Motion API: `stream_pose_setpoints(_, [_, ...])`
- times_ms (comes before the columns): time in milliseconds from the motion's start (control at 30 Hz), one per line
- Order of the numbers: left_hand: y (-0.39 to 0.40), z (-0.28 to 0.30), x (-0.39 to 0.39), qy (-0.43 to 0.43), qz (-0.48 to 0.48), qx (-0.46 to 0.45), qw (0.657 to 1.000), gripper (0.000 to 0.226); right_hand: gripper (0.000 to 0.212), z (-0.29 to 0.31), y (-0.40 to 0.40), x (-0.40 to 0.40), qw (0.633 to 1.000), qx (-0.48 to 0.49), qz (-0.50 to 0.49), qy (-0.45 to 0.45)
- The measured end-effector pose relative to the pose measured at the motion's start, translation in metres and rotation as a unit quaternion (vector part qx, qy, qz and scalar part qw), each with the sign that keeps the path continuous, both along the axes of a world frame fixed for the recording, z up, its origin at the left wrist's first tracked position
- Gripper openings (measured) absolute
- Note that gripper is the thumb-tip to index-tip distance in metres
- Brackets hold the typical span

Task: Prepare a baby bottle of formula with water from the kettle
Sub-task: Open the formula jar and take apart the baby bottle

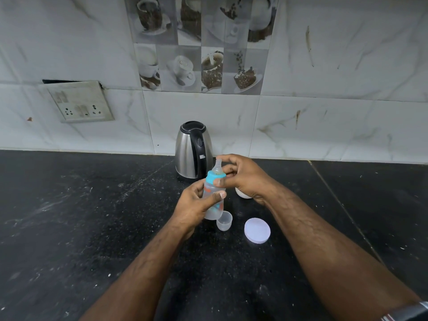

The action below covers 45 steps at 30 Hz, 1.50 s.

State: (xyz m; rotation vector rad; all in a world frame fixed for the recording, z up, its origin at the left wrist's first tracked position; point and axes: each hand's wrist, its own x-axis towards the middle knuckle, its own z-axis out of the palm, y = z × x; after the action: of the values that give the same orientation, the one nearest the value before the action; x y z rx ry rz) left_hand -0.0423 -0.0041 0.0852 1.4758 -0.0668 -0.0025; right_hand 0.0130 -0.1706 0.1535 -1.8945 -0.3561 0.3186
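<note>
Baby bottle (213, 195) held up over the black table (92, 216), just in front of the kettle (193, 150). Left hand (196, 205) wrapped around its body, right hand (243, 176) pinching the blue ring (215, 177).

Single view only: head-worn wide-angle cam, looking forward and down along both forearms at a black countertop (69, 216). Faces a tiled wall (324, 66) square-on; wall fills the upper half, counter the lower half. Wide-lens distortion bends the counter edge and tile lines. Both hands sit near frame centre, close to the lens; forearms enter from the bottom edge. Kettle (193, 150) at the wall marks the far end of the working area. No second view, so no overlap.
</note>
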Motion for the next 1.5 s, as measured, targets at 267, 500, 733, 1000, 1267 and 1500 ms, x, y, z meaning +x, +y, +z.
stream_pose_setpoints(267, [-0.008,0.005,0.0,-0.009,0.004,-0.009,1.0,0.046,0.077,-0.001,0.008,-0.004,0.998,-0.003,-0.062,-0.024])
stream_pose_setpoints(500, [-0.011,0.008,-0.001,-0.013,0.007,-0.014,1.0,0.046,0.086,0.009,-0.001,-0.006,0.998,0.021,-0.057,-0.009])
stream_pose_setpoints(733, [-0.012,0.01,-0.004,-0.012,0.019,-0.024,0.999,0.04,0.081,0.007,-0.007,-0.007,0.998,0.045,-0.033,0.004])
stream_pose_setpoints(1000, [-0.014,0.011,-0.007,-0.015,0.023,-0.017,0.999,0.035,0.08,0.002,-0.005,-0.009,0.998,0.054,-0.026,0.004])
stream_pose_setpoints(1267, [-0.014,0.009,-0.007,-0.02,0.027,-0.002,0.999,0.041,0.081,-0.001,-0.002,-0.01,0.996,0.077,-0.04,0.003])
stream_pose_setpoints(1500, [-0.014,0.008,-0.008,-0.027,0.022,-0.006,0.999,0.042,0.065,0.001,0.002,-0.017,0.992,0.081,-0.092,-0.003])
